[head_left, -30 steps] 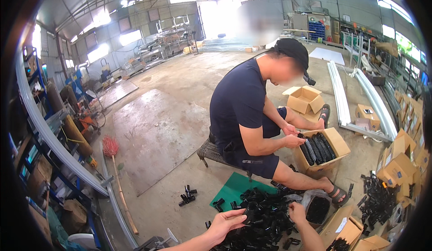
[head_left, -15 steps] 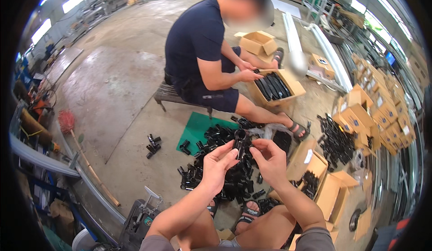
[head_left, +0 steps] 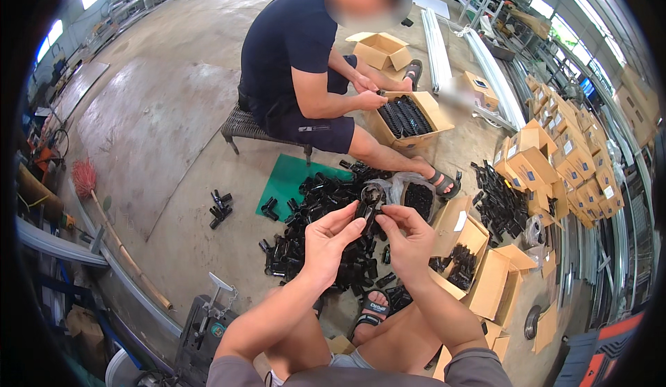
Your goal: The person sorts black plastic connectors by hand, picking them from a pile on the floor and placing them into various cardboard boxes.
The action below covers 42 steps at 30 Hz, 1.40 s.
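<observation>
A glossy black tubular fitting (head_left: 365,211) with a round ring-like opening at its top is up in front of me, above a pile of similar parts. My left hand (head_left: 329,243) pinches its left side between thumb and fingers. From the right, my right hand (head_left: 409,238) has thumb and fingertips closed at its edge; whether a smaller piece sits between them cannot be made out. Beneath lies the heap of black fittings (head_left: 291,252), partly on a green sheet (head_left: 272,179) and partly hidden by my hands.
A co-worker (head_left: 288,47) sits on a woven stool (head_left: 239,127), both hands at a carton (head_left: 437,113) of black parts. Open cartons (head_left: 479,238) stand at my right, with another black pile (head_left: 496,200) beyond. A broom (head_left: 125,248) and metal vise-like tool (head_left: 201,328) are at left.
The whole view has shifted, so the scene sits further left and higher. The fitting has tilted, its ring opening now facing me more. Both hands stay on it.
</observation>
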### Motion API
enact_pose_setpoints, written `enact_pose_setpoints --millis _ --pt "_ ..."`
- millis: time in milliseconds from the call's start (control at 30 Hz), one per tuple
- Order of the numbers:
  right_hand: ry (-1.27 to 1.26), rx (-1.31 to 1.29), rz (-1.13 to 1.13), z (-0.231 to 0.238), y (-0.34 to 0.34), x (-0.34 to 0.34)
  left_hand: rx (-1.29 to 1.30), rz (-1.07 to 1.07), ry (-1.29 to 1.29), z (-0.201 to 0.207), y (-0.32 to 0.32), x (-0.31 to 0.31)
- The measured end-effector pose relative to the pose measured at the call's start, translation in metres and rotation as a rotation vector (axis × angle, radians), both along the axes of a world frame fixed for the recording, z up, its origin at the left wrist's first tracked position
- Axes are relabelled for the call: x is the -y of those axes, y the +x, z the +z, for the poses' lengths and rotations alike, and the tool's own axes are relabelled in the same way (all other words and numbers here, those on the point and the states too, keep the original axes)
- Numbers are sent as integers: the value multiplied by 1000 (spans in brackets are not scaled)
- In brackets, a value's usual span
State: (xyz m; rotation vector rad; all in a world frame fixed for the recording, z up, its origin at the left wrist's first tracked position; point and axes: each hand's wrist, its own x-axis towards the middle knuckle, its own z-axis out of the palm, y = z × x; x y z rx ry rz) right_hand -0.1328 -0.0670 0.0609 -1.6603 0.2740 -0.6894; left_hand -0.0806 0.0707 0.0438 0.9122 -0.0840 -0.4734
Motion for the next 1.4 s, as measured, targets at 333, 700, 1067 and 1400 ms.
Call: enact_pose_setpoints --millis 333,700,1067,1400 --pt "-12 -50 -13 0 0 0 26 7 26 -1 0 2" --pt "-369 -116 -27 -2 -1 9 53 -8 81 -2 -2 10" --pt "-496 -55 67 -6 -2 13 22 3 109 -4 2 12" --pt "-403 -53 96 -5 0 22 55 -15 144 -11 3 15"
